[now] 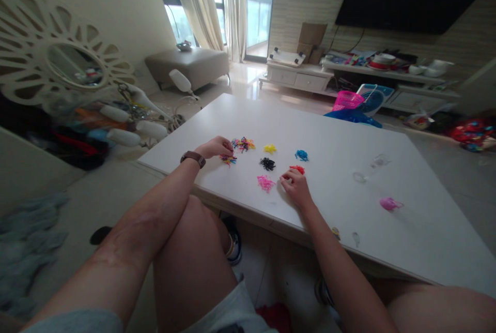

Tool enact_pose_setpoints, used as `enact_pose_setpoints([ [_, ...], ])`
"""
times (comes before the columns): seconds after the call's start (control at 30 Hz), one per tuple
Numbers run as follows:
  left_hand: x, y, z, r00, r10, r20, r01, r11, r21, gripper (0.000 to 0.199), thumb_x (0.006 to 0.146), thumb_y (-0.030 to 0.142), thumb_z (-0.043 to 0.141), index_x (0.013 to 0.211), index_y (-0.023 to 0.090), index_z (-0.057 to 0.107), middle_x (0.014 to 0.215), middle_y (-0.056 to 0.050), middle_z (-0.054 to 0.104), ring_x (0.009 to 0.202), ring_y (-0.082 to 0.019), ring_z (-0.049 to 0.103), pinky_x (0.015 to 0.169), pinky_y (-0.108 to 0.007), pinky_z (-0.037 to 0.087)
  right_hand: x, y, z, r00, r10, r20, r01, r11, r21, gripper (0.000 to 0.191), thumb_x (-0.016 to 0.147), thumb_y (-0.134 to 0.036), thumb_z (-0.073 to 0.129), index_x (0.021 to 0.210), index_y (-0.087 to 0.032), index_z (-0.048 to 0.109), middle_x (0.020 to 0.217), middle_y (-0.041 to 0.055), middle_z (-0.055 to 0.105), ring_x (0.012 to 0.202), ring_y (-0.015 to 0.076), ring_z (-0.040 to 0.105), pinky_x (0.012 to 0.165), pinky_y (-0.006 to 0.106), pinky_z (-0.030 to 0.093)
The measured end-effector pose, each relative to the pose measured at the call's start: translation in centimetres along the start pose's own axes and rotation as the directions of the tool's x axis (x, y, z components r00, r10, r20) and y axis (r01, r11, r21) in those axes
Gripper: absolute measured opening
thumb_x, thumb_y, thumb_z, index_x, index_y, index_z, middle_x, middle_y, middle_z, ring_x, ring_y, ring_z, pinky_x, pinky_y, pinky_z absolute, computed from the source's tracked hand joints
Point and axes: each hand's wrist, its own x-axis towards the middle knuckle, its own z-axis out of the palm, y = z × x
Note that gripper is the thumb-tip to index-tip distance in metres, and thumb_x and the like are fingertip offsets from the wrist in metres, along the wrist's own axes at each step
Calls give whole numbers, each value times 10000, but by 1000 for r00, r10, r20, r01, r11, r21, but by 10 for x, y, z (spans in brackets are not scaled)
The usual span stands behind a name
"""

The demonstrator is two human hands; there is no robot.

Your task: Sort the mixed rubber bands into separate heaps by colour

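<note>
Left hand point(221, 151) at the mixed pile point(245, 144) left of the black pile point(267, 164), right hand point(295, 184) by the red pile point(298, 169) right of it; remotely, I can't tell either grip. Sloppy drag could mix colours.

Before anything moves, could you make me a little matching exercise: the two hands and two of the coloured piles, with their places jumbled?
1. Left hand
2. Right hand
3. Black pile
4. Blue pile

A. Between the yellow pile and the pink pile
B. Just beyond the red-orange pile
C. At the mixed-colour pieces
D. On the near side of the red-orange pile

Pairs: 1-C, 2-D, 3-A, 4-B
</note>
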Motion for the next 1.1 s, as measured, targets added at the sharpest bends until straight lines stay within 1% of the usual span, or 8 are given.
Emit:
enact_pose_setpoints([
  [0.17, 1, 15, 27, 988, 14, 156, 10, 988, -152, 291, 509, 234, 902, 712, 143, 713, 708, -36, 717, 684, -144, 667, 657, -240, 536, 0, -3, 0, 1000, -5, -9, 5, 1000, 16, 163, 882, -254, 586, 739, -213, 653, 799, 47, 613, 767, 197, 571, 678, 338, 438],
  [0.3, 10, 29, 50, 966, 73, 246, -28, 983, -179, 287, 523, 238, 921, 713, 146, 727, 770, -51, 749, 755, -165, 703, 764, -273, 574, -1, -5, -1, 998, -41, -37, 42, 999, 12, 151, 887, -250, 592, 758, -214, 664, 799, 47, 623, 799, 204, 588, 703, 344, 451],
  [0.43, 19, 45, 72, 936, 140, 323, -86, 981, -177, 303, 525, 246, 934, 739, 137, 749, 771, -65, 762, 764, -177, 714, 772, -286, 583, -1, -5, -1, 998, -38, -55, 39, 999, 6, 115, 894, -272, 619, 824, -217, 693, 815, 47, 644, 800, 202, 599, 688, 335, 461],
  [0.6, 29, 59, 103, 860, 196, 471, -133, 978, -164, 323, 528, 240, 933, 774, 113, 767, 788, -88, 775, 731, -179, 721, 736, -293, 589, -2, -1, 1, 995, -56, -81, 60, 997, 42, 142, 880, -319, 692, 977, -218, 719, 882, 52, 675, 769, 186, 606, 627, 305, 460],
  [0.7, 34, 61, 117, 827, 227, 514, -165, 972, -165, 305, 543, 220, 920, 781, 105, 768, 768, -87, 772, 687, -166, 714, 697, -274, 579, -2, 0, 2, 995, -75, -63, 79, 995, 68, 126, 893, -314, 691, 977, -228, 726, 879, 50, 683, 767, 186, 611, 624, 304, 457],
  [0.8, 37, 61, 125, 814, 218, 538, -163, 975, -149, 296, 560, 211, 907, 798, 101, 770, 777, -89, 775, 692, -164, 717, 687, -259, 573, -1, -1, 2, 993, -108, -46, 111, 991, 74, 85, 913, -272, 661, 872, -227, 720, 818, 42, 673, 771, 193, 608, 662, 321, 461],
  [0.9, 39, 60, 125, 814, 201, 545, -137, 978, -156, 304, 555, 218, 909, 799, 105, 767, 769, -81, 773, 703, -169, 723, 701, -269, 584, -1, -2, 2, 991, -127, -47, 130, 990, 58, 100, 902, -219, 651, 815, -216, 701, 764, 33, 646, 758, 194, 596, 686, 332, 463],
  [1.1, 39, 54, 114, 863, 152, 483, -39, 971, -236, 352, 552, 245, 929, 819, 92, 758, 773, -87, 770, 749, -188, 739, 778, -316, 604, -2, -4, 4, 980, -191, 51, 191, 982, 2, 105, 902, -202, 653, 824, -216, 722, 831, 48, 675, 819, 204, 608, 773, 356, 478],
])
